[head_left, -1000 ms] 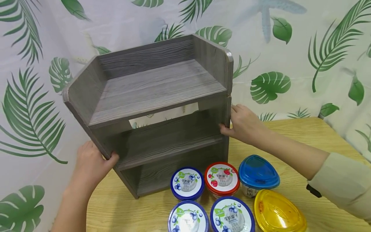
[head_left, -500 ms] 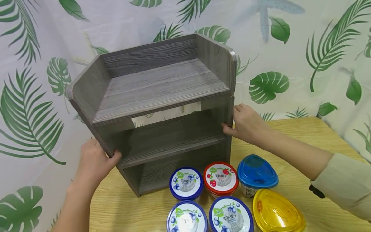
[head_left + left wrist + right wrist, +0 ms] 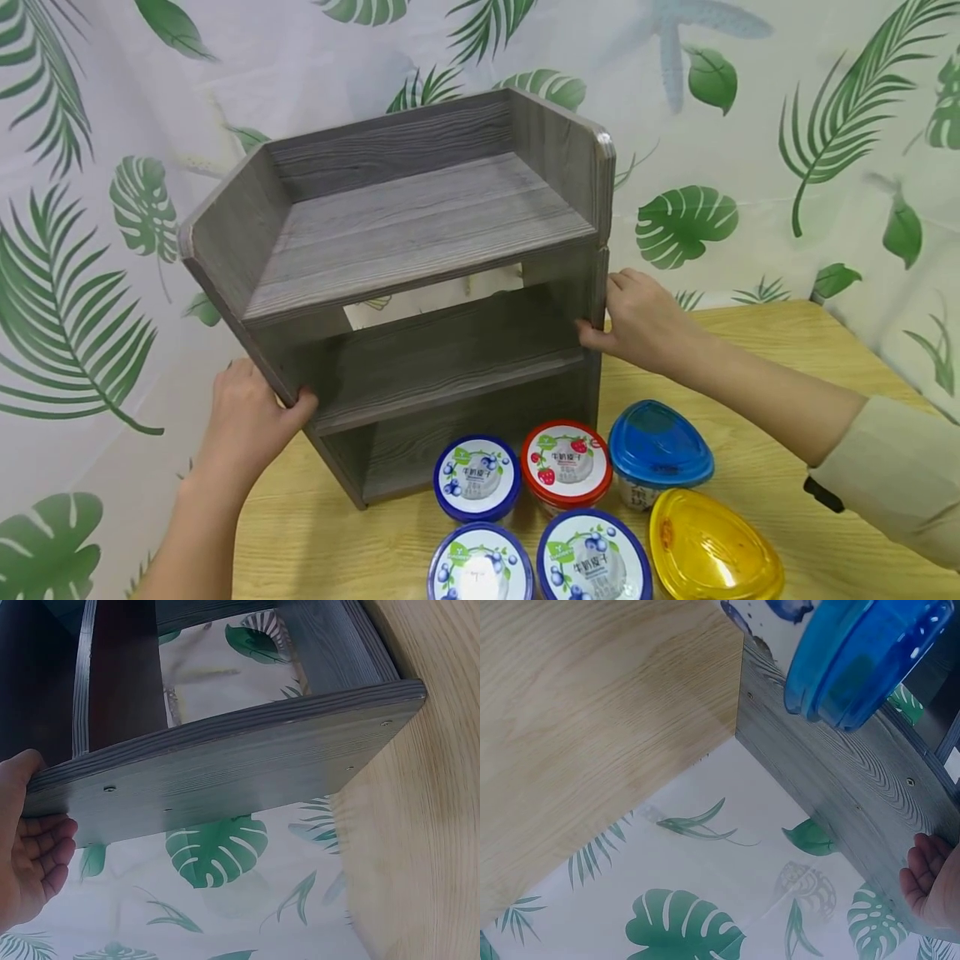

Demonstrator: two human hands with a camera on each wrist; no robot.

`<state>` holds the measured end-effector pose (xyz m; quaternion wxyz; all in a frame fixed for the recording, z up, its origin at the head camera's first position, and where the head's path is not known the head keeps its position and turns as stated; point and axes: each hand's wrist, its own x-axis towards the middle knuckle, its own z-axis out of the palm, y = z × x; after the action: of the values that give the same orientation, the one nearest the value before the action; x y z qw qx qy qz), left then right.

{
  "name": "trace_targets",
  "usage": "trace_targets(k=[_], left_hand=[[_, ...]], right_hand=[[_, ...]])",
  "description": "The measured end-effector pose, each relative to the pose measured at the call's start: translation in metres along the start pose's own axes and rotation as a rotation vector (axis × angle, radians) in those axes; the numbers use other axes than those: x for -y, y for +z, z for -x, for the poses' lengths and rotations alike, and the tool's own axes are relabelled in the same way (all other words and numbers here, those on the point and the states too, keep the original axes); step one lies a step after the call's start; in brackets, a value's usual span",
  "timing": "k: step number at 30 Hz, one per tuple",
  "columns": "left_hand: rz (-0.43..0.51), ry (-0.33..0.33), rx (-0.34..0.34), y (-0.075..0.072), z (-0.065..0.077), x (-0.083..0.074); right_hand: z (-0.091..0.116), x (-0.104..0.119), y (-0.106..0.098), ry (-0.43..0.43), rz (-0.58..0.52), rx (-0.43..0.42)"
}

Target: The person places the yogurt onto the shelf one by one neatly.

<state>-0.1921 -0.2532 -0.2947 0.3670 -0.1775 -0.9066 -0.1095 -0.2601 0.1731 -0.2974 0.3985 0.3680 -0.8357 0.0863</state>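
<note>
A grey wood-grain shelf rack (image 3: 420,217) stands on the wooden table, its high-sided top board facing up and two shelf spaces below. My left hand (image 3: 251,421) grips the left side panel, thumb round the front edge. On the opposite panel my right hand (image 3: 637,321) holds on in the same way, thumb at the front edge. In the left wrist view, curled fingers (image 3: 49,847) lie against the panel's outer face. The right wrist view has the right fingers (image 3: 926,866) on the outer face of the other panel.
Round tubs stand before the rack: a red-lidded tub (image 3: 566,462) and several blue-rimmed ones, such as this blueberry tub (image 3: 476,477). To their right are a blue-lidded tub (image 3: 660,446) and a yellow-lidded tub (image 3: 712,546). A leaf-print cloth (image 3: 690,142) hangs behind the table (image 3: 780,367).
The rack has shifted slightly to the right with both hands on it. The head view has also turned a little, so the tubs and cloth appear a bit further left.
</note>
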Motion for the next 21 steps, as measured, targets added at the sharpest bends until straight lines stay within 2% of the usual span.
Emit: trace_targets(k=[13, 21], left_hand=[[-0.011, 0.000, 0.028, 0.0044, -0.0076, -0.0030], [-0.001, 0.013, 0.017, 0.0093, -0.0103, -0.0048]], right_hand=[[0.0022, -0.0024, -0.0066, 0.036, 0.008, 0.009], [0.0061, -0.0071, -0.0076, 0.006, 0.012, -0.002]])
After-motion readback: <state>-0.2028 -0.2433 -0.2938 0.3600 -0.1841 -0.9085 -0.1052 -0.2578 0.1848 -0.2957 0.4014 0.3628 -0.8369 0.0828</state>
